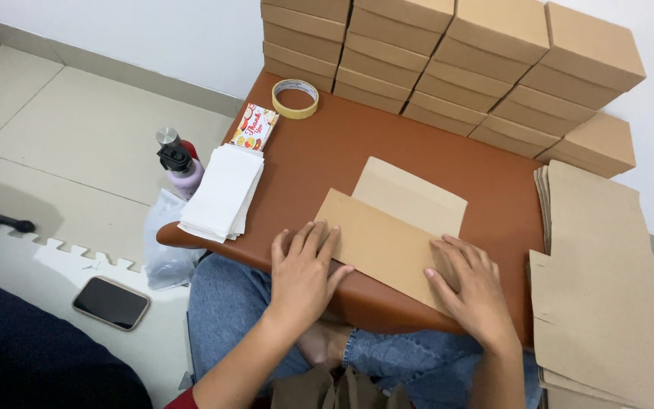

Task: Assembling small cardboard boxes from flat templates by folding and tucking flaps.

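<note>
A flat brown cardboard box blank (391,227), partly folded, lies on the near half of a low reddish-brown table (319,151). My left hand (303,271) lies flat with fingers spread on the blank's left end, by the table's front edge. My right hand (469,284) presses palm-down on the blank's right end. Neither hand grips anything; both press the card down.
Stacks of finished brown boxes (456,60) fill the table's far side against the wall. A pile of flat blanks (599,288) lies to the right. White paper sheets (222,193), small printed cards (252,127) and a tape roll (295,98) sit left; a bottle (179,163) and phone (111,302) rest on the floor.
</note>
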